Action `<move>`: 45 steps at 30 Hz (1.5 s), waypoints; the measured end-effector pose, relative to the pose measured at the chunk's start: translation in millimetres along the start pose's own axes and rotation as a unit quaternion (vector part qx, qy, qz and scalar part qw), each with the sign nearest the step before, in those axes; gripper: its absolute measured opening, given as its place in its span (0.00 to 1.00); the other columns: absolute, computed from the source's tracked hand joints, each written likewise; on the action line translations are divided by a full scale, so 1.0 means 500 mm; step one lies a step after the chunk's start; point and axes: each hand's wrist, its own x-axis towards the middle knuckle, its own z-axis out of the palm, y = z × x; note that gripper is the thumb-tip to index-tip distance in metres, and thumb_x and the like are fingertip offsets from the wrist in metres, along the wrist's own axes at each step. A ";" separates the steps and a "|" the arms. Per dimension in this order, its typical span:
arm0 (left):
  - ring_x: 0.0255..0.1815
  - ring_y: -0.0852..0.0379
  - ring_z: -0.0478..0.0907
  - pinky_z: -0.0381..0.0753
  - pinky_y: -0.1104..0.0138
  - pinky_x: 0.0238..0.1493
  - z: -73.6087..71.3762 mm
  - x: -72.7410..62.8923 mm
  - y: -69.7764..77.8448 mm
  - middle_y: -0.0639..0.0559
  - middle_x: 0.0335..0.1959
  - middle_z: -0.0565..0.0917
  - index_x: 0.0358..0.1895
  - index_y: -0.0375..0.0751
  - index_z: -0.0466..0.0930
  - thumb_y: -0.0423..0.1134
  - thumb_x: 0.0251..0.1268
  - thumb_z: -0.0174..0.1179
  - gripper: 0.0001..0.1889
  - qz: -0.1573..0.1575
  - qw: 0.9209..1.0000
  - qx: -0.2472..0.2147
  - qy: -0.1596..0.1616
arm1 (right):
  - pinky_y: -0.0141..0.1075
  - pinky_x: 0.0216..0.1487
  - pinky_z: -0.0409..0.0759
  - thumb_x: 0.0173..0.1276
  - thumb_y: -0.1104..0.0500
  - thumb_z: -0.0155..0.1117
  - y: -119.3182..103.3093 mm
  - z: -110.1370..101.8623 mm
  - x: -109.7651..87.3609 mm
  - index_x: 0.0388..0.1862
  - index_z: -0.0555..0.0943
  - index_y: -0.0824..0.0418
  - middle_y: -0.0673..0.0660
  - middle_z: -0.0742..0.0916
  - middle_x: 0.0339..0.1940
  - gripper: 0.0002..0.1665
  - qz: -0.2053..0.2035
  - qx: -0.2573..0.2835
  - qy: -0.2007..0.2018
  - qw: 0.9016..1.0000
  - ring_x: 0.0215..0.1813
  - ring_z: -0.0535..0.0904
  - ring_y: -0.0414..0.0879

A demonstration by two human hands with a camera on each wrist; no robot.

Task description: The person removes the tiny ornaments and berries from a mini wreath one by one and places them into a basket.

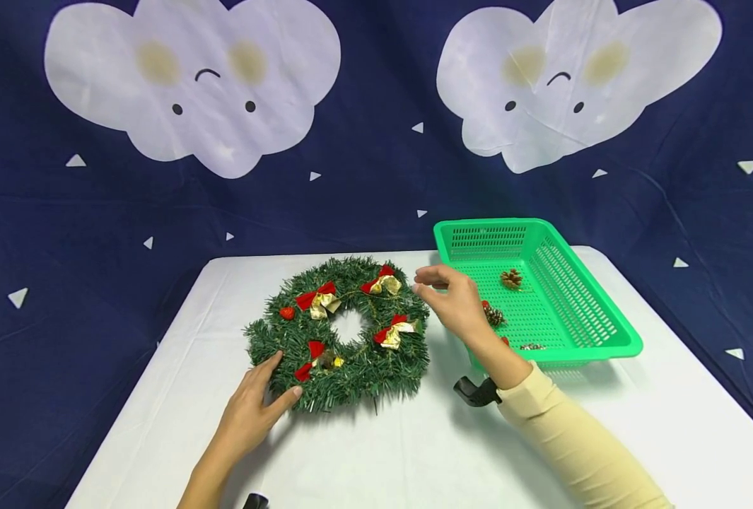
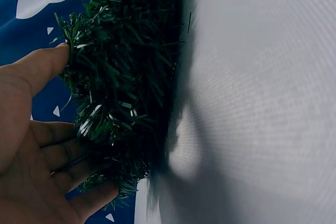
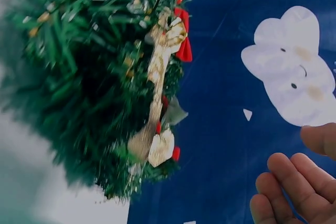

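A green tinsel wreath (image 1: 366, 375) lies on the white table, decorated with several red-and-gold bows (image 1: 320, 300) and a red berry-like ball (image 1: 287, 312). My left hand (image 1: 249, 410) rests at its near left edge. In the left wrist view the thumb (image 2: 50, 64) touches one side of the greenery, and the spread fingers (image 2: 97, 200) lie against the outer branches. Beyond the wreath's right side, my right hand (image 1: 454, 300) hovers between it and the basket. Its fingers (image 3: 294, 179) are loosely bent, with nothing held between them and the thumb.
A green plastic basket (image 1: 573, 353) stands on the right of the table (image 1: 401, 459). Inside are a brown pine cone (image 1: 511, 279), another pine cone (image 1: 494, 316) and small red pieces, partly behind my right forearm. A dark blue cloud-patterned cloth (image 1: 376, 191) hangs behind.
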 end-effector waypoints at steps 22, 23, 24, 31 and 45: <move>0.70 0.32 0.59 0.61 0.35 0.63 0.001 0.001 -0.001 0.34 0.70 0.62 0.73 0.42 0.56 0.59 0.62 0.57 0.41 0.008 1.000 0.003 0.005 | 0.45 0.54 0.80 0.64 0.55 0.65 -0.032 0.104 0.027 0.50 0.81 0.57 0.56 0.87 0.48 0.16 -0.017 0.044 -0.018 0.999 0.51 0.82 0.51; 0.70 0.32 0.59 0.61 0.35 0.63 0.001 0.001 -0.001 0.34 0.70 0.62 0.73 0.42 0.56 0.59 0.62 0.57 0.41 0.008 1.000 0.004 0.005 | 0.45 0.54 0.79 0.64 0.55 0.65 -0.032 0.108 0.028 0.50 0.81 0.56 0.55 0.87 0.48 0.16 -0.016 0.045 -0.017 0.999 0.51 0.82 0.50; 0.70 0.32 0.59 0.61 0.35 0.63 0.001 0.001 -0.001 0.34 0.70 0.63 0.73 0.42 0.56 0.59 0.62 0.57 0.41 0.008 1.000 0.005 0.005 | 0.45 0.55 0.79 0.63 0.55 0.65 -0.033 0.112 0.028 0.50 0.81 0.55 0.55 0.87 0.48 0.16 -0.016 0.045 -0.017 0.999 0.51 0.82 0.50; 0.70 0.33 0.59 0.61 0.35 0.62 0.001 0.001 -0.002 0.34 0.70 0.63 0.73 0.42 0.56 0.59 0.62 0.57 0.41 0.010 1.000 0.004 0.007 | 0.42 0.53 0.81 0.63 0.54 0.66 -0.044 0.146 0.032 0.49 0.81 0.54 0.53 0.88 0.46 0.15 -0.041 0.040 -0.015 0.998 0.49 0.83 0.48; 0.70 0.33 0.60 0.62 0.35 0.62 0.002 0.003 -0.002 0.35 0.70 0.64 0.73 0.42 0.56 0.60 0.62 0.57 0.41 0.014 1.000 0.005 0.010 | 0.42 0.51 0.80 0.65 0.54 0.63 -0.071 0.211 0.030 0.52 0.80 0.56 0.53 0.86 0.48 0.17 -0.044 0.040 -0.057 0.997 0.52 0.81 0.49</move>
